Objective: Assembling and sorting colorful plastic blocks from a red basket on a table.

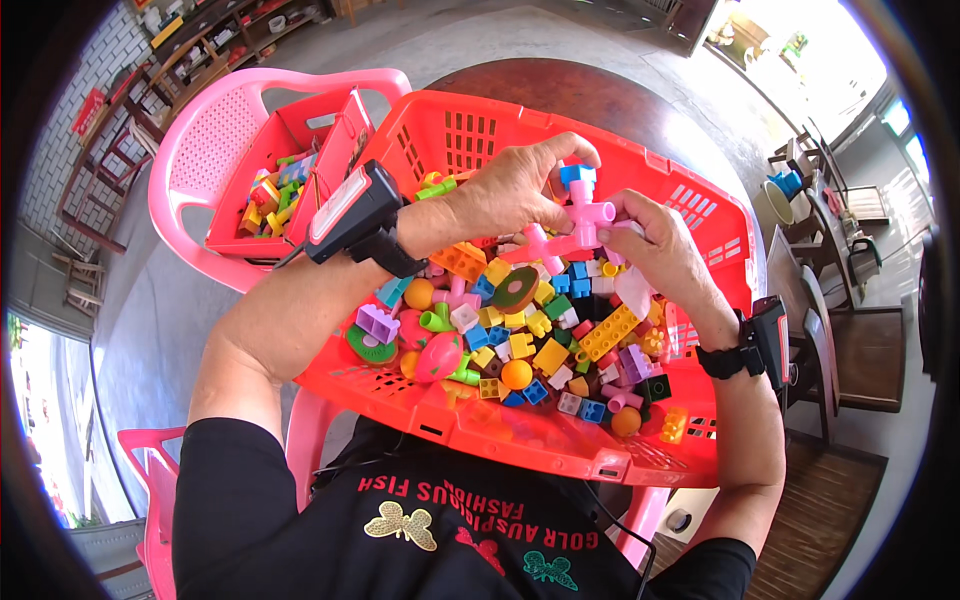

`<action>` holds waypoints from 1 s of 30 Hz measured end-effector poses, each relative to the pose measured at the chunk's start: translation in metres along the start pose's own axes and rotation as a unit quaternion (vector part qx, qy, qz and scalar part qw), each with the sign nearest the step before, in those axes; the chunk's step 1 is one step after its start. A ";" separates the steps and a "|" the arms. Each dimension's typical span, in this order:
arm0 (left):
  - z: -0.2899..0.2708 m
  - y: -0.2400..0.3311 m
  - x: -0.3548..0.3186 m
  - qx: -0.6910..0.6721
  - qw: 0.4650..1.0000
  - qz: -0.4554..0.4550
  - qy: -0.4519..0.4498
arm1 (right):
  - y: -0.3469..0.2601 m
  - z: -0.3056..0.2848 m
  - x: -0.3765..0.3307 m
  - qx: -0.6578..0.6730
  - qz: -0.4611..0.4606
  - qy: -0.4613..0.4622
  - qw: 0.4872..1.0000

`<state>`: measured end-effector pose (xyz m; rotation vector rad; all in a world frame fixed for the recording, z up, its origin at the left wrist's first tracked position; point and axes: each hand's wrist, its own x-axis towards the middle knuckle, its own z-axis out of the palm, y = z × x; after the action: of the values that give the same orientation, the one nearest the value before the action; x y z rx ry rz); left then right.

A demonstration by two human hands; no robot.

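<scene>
Well left of the fingers, a red box is sitting on a pink chair; the left hand is curling partly parted thumb and forefinger round a pink tube piece; beneath, toy bricks are filling a red basket; a blue block is topping the piece, and the right hand is pinching its right side, fingertips nearly together!

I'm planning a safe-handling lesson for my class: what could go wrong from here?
The blue block at the top of the pink tubes, held between the left hand and right hand, might come loose and drop into the pile.

Small pieces below, like the orange ball, could roll if the red basket tipped.

The bulky right-wrist device might knock the basket's side.
</scene>
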<state>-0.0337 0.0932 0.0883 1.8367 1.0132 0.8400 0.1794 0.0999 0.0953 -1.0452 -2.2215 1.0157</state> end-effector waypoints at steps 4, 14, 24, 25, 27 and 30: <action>0.002 -0.002 -0.003 0.184 0.979 0.068 0.054 | -0.003 0.005 -0.002 0.033 -0.010 -0.022 0.999; -0.001 -0.015 0.003 0.361 0.869 0.335 0.043 | -0.004 -0.002 -0.001 0.042 0.001 -0.035 0.999; -0.011 -0.001 0.001 0.116 0.979 0.119 0.115 | 0.012 -0.010 0.002 0.064 -0.024 0.043 0.997; -0.011 -0.001 0.001 0.117 0.979 0.119 0.115 | 0.006 -0.010 0.000 0.041 -0.022 0.030 0.998; -0.011 -0.001 0.002 0.064 0.990 0.076 0.095 | 0.004 -0.009 -0.001 0.017 -0.019 0.017 1.000; -0.017 -0.006 0.003 0.005 0.999 0.018 0.050 | 0.006 -0.010 -0.001 0.025 -0.019 0.012 0.999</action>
<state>-0.0486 0.1043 0.0906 1.8417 1.0514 0.9589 0.1890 0.1059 0.0968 -0.9841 -2.1780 1.0317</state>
